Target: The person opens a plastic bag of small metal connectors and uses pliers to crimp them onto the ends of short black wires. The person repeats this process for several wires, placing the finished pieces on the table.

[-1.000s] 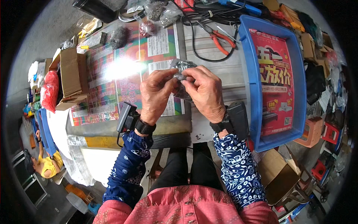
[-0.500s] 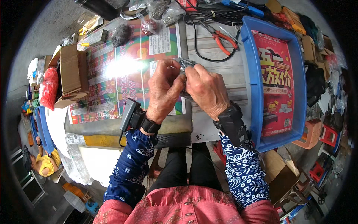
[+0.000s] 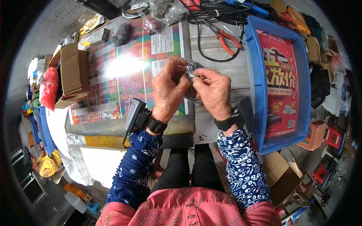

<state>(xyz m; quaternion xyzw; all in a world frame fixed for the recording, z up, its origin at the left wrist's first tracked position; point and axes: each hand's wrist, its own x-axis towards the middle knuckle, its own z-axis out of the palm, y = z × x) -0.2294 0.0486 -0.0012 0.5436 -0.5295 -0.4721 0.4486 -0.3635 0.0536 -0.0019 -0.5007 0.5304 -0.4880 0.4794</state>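
Note:
A small clear plastic bag (image 3: 192, 94) with dark contents hangs between my hands over the table's middle. My left hand (image 3: 168, 87) is closed, its thumb and fingers pinching the bag's gathered top. Beside it, my right hand (image 3: 214, 87) also pinches that bunched plastic, thumb against fingers, so the two sets of fingertips nearly meet. The bag's dark contents are too small to make out, and the fingers partly cover it. Beneath the left hand lies a colourful printed sheet (image 3: 103, 100).
On the right stands a blue tray (image 3: 250, 88) lined with a red poster. Red-handled pliers (image 3: 223, 42) and a black cable (image 3: 198, 43) lie beyond my hands. Small bags of parts (image 3: 176, 14) sit at the back. A cardboard box (image 3: 71, 71) is at the left.
My right hand has turned, with its wrist swung inward and its thumb now showing against the plastic. The bunched plastic between the fingertips shows more. My left hand has barely shifted.

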